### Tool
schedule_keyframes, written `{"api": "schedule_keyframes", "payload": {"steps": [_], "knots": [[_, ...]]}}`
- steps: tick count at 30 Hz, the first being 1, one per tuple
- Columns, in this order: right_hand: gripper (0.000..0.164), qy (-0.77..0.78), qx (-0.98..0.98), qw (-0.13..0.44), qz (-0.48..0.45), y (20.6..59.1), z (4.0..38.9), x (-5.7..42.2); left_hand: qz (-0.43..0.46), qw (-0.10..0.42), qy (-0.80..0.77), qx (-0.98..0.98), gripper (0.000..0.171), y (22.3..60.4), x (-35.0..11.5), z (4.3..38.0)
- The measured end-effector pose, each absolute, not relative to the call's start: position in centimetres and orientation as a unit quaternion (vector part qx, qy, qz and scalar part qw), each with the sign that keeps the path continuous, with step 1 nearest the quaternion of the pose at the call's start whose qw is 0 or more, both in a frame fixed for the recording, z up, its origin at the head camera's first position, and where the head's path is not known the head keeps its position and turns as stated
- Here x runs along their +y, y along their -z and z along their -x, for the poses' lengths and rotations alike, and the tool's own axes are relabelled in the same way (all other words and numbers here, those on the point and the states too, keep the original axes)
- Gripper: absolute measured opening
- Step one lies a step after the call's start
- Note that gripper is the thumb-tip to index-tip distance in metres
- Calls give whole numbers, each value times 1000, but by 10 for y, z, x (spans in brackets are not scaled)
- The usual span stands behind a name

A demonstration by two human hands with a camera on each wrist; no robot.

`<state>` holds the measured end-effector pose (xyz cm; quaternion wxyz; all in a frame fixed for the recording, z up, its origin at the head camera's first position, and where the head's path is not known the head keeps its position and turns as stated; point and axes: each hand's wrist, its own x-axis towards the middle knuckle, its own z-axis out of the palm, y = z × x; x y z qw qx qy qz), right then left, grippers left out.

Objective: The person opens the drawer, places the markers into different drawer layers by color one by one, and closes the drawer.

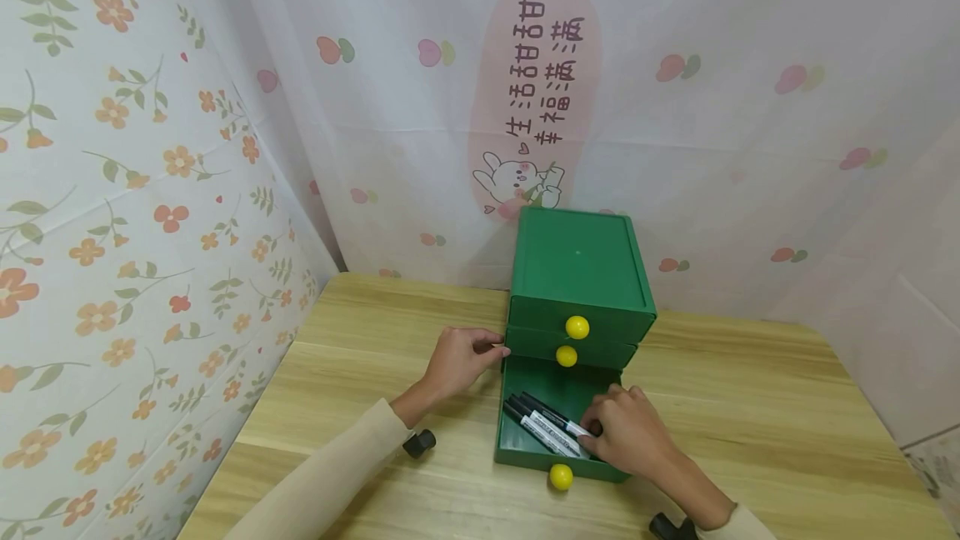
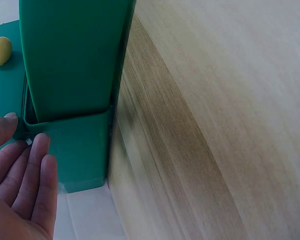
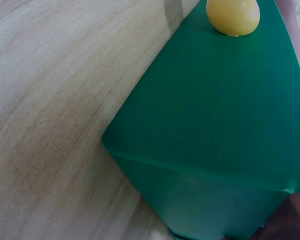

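A small green drawer cabinet (image 1: 581, 261) stands on the table with its bottom drawer (image 1: 517, 440) pulled out. Several markers (image 1: 551, 432), white with black caps, lie in that drawer, slanting toward its front right. My right hand (image 1: 630, 432) reaches over the drawer's right side, and its curled thumb and finger pinch the end of one marker. In the right wrist view the drawer's front (image 3: 205, 110) hides most of that hand. My left hand (image 1: 461, 361) is at the cabinet's left side, fingertips right at its edge; in the left wrist view its fingers (image 2: 40, 185) are extended and hold nothing.
Yellow round knobs sit on the drawer fronts, the lowest knob (image 1: 561, 477) nearest me. The two upper drawers are closed. Wooden table (image 1: 360, 357) surrounds the cabinet, and a printed curtain (image 1: 405, 148) hangs close behind it. Another floral curtain (image 1: 135, 257) is on the left.
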<state>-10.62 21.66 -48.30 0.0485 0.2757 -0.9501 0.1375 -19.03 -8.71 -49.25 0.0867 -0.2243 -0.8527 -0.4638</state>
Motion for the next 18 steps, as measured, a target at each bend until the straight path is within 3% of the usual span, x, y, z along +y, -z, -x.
{"api": "schedule_keyframes", "payload": {"steps": [9, 18], "knots": [[14, -145, -949, 56, -275, 481, 105, 217, 227, 92, 464, -851, 17, 492, -87, 189], [17, -188, -938, 152, -249, 474, 94, 218, 226, 93, 467, -850, 17, 492, -86, 189]]}}
